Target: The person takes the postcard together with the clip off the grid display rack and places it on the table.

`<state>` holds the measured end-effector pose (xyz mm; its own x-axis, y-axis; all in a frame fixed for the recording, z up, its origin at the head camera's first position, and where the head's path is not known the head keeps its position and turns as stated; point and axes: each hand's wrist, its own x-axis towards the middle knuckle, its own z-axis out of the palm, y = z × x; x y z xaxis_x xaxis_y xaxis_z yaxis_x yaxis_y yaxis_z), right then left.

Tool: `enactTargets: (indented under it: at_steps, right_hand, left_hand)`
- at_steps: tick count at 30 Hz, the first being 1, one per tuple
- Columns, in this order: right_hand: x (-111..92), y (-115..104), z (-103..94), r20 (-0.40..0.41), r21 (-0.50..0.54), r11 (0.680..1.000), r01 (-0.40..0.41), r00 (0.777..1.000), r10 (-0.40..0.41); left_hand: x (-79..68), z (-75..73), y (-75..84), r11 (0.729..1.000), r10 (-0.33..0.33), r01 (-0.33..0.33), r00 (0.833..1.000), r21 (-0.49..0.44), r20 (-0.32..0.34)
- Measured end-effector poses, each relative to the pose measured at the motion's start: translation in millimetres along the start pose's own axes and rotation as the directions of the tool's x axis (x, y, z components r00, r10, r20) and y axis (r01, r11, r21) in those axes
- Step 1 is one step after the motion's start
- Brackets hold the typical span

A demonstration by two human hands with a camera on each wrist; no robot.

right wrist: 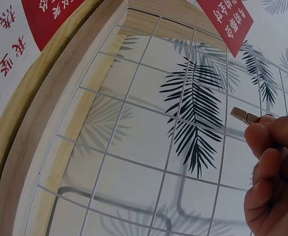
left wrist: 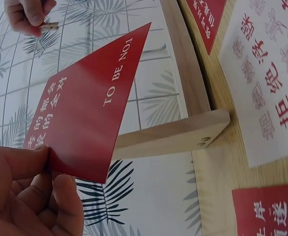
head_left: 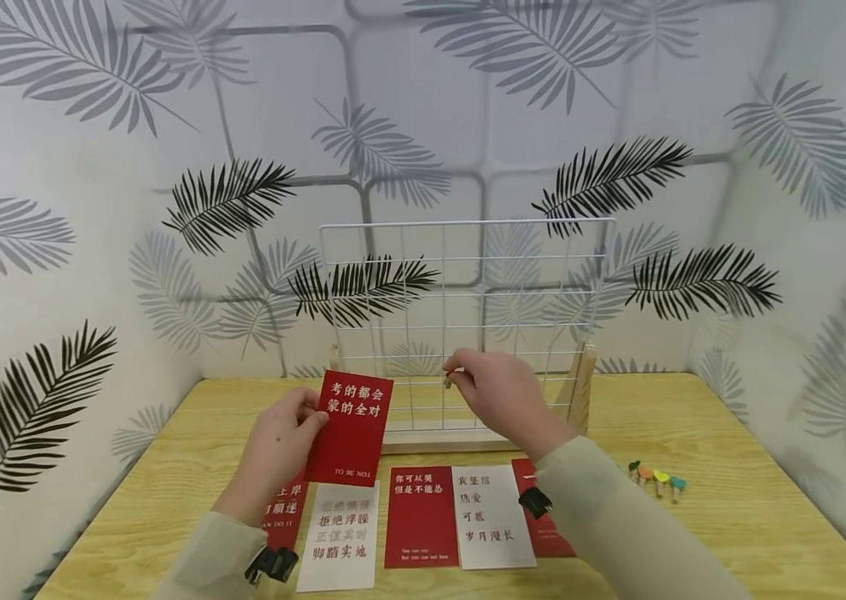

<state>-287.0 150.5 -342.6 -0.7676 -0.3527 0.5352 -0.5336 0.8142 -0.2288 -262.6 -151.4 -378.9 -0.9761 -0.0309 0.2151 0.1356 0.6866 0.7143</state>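
My left hand (head_left: pixel 282 442) pinches a red card (head_left: pixel 351 437) by its left edge, thumb in front. White characters and "TO BE NO.1" are printed on the card, which is held up above the table. In my right hand (head_left: pixel 505 396), thumb and finger pinch a small wooden clothespin (right wrist: pixel 243 115), its plain end pointing away from the fingers. That hand is in front of a white wire grid (head_left: pixel 423 333), which stands upright in a wooden base (head_left: pixel 460 439). In the left wrist view the red card (left wrist: pixel 92 103) is tilted, with the right hand (left wrist: pixel 28 17) beyond it.
On the table (head_left: pixel 190 467), a row of cards lies before the grid: a white card (head_left: pixel 336 567), a red card (head_left: pixel 423 533), another white card (head_left: pixel 493 550) and red ones partly under my arms. Several clothespins with coloured tops (head_left: pixel 660 478) lie at the right.
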Motion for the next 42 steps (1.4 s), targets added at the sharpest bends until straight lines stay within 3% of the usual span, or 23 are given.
enactTargets:
  at_steps: [16, 26, 35, 42]
  right_hand:
    - [-25, 32, -13.2, 0.034, 0.033, 0.987, -0.156, 0.987, 0.155]
    - [-47, 51, -19.9, 0.020, 0.081, 0.977, -0.196, 0.981, 0.195]
    - [-75, 72, -32.5, 0.086, 0.148, 0.939, -0.310, 0.950, 0.300]
    - [-94, 89, -49.4, 0.078, 0.154, 0.925, -0.348, 0.937, 0.340]
  left_hand:
    - [-3.3, -35.7, -16.9, 1.000, -0.005, 0.005, 1.000, 0.006, 0.002]
    - [-7.3, -49.0, -24.2, 0.999, -0.047, 0.047, 0.999, 0.006, 0.002]
    - [-8.7, -61.2, -41.7, 0.998, -0.059, 0.058, 0.998, 0.035, 0.018]
    - [-7.8, -71.8, -51.3, 0.995, -0.068, 0.064, 0.997, 0.075, 0.043]
